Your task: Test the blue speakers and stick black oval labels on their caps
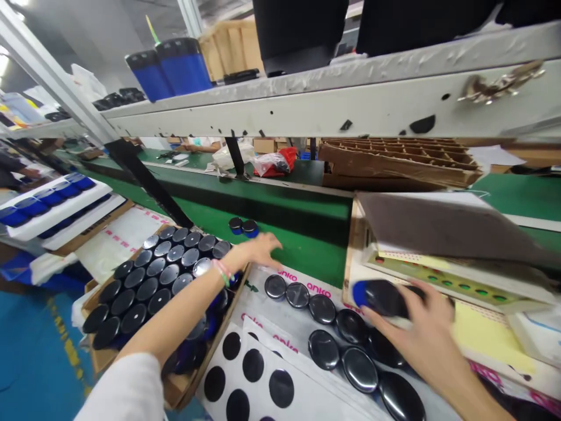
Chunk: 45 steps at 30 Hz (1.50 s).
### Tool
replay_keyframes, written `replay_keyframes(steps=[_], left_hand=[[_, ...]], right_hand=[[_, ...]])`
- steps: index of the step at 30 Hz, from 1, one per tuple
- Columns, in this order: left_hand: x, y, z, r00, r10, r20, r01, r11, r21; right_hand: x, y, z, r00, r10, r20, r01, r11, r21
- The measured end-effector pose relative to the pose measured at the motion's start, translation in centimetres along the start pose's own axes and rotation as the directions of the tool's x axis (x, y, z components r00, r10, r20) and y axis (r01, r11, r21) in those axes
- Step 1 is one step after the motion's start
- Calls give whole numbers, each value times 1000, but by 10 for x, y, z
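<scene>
My left hand [263, 250] reaches over the near edge of the green belt [311, 245], its fingers apart and nothing in them. Just behind it, two small dark-topped blue pieces [243, 227] stand on the belt. On the right, my right hand [423, 316] holds a black and blue container [381, 297], blurred and lying sideways. Between my hands, rows of glossy black round lids [322, 308] stand on a printed sheet. A white sheet with black round stickers [281, 388] lies in front.
Left of my left arm is a carton [232, 310] full of black-topped containers. A metal shelf [307, 105] crosses above the belt. A machine box [447, 275] stands at right, below a cardboard divider tray [394, 166]. White trays [56, 204] sit far left.
</scene>
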State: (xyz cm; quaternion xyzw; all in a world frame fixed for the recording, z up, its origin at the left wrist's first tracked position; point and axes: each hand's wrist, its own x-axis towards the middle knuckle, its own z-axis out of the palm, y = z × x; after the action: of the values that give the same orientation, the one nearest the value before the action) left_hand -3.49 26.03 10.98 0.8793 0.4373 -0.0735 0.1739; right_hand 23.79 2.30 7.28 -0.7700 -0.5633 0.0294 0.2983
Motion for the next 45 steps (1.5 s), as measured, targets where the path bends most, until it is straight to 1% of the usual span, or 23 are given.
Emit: replay_keyframes(steps=[1,3,5,8,11,14,16,17,19,21,23,26,28,29,31,33,35,37,39,42,43,44,45], left_hand=[[-12,12,12,992,118,46,-118,993,0],[-35,32,38,961,266,72,-269,963,32],[-50,42,59,948,316,33,-318,942,107],[-56,45,75,941,337,-41,-320,921,223],[-50,43,81,925,375,-60,-340,888,308],[-42,43,85,906,420,-40,-378,851,365],[-38,42,84,897,442,-30,-397,831,389],[-36,41,81,894,447,-30,-399,825,400],[-28,37,71,893,448,-43,-391,819,421],[-14,31,56,894,443,-61,-374,816,442],[8,27,40,892,448,-66,-372,807,458],[46,24,23,880,473,-37,-403,786,469],[68,24,20,874,486,-12,-424,775,468],[76,23,20,873,488,-2,-431,772,467],[86,21,21,876,482,12,-432,775,462],[86,21,21,886,464,5,-415,787,457],[75,27,20,891,453,-19,-397,800,451],[52,41,19,877,480,-16,-426,793,436],[23,63,21,826,562,55,-532,743,405],[-18,101,32,707,680,192,-698,631,339],[-27,113,38,687,694,215,-720,612,327],[-32,124,44,681,695,231,-727,605,324],[-35,133,50,687,685,241,-722,608,329]], right_hand=[[24,-18,18,991,10,132,-9,1000,-3],[67,-57,56,975,-19,221,17,1000,9],[101,-96,93,957,-21,290,19,1000,11],[134,-147,140,931,34,364,-32,999,-11],[151,-187,169,918,68,392,-68,998,-16],[162,-205,175,914,-8,405,-6,999,35],[168,-198,163,912,-78,402,54,996,71],[170,-187,151,912,-108,396,81,993,83],[172,-153,120,913,-159,377,132,987,95],[163,-106,82,909,-213,358,187,977,106],[140,-54,43,897,-251,362,225,968,115],[83,13,-4,875,-267,404,241,964,115],[40,43,-22,853,-232,467,210,973,100],[20,52,-28,844,-192,500,178,981,76],[-12,60,-35,825,-102,556,113,993,15],[-31,57,-36,802,-64,594,100,995,-29],[-39,48,-33,773,-103,626,156,987,-30],[-39,37,-28,743,-171,647,237,971,-15],[-37,29,-22,726,-227,649,305,952,-8],[-36,30,-14,731,-272,626,375,926,-35],[-36,33,-13,737,-279,616,393,918,-55],[-36,37,-11,744,-278,608,406,910,-80],[-37,41,-10,749,-273,604,416,903,-107]])
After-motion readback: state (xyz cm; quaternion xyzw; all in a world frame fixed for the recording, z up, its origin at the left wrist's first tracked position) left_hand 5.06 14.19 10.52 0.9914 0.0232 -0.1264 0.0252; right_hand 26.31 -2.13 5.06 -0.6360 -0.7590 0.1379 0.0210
